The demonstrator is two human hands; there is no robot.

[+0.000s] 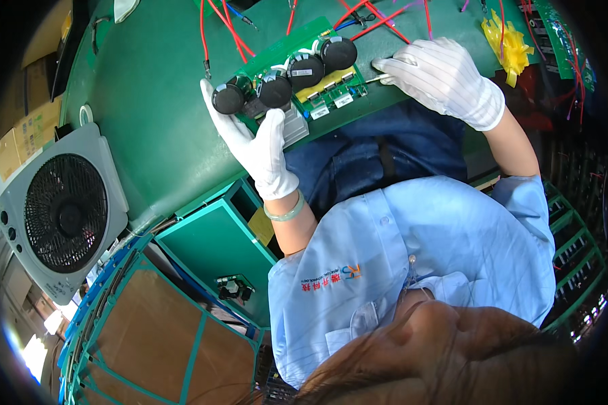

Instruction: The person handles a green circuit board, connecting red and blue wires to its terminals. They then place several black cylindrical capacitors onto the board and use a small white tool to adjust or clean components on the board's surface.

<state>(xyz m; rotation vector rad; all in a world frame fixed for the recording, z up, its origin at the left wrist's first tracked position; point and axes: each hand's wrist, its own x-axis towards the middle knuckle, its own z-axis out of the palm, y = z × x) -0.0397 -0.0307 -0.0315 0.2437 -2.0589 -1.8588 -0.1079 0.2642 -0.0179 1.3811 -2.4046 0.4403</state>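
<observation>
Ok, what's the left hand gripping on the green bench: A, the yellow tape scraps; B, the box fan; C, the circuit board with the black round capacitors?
C: the gloved left hand clasps the near end of the circuit board, its thumb beside the black capacitors.

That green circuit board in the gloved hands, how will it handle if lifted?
The circuit board is probably stiff. Four big black capacitors and a metal heat sink likely make it top-heavy. The left hand grips one end, so it may tip.
</observation>
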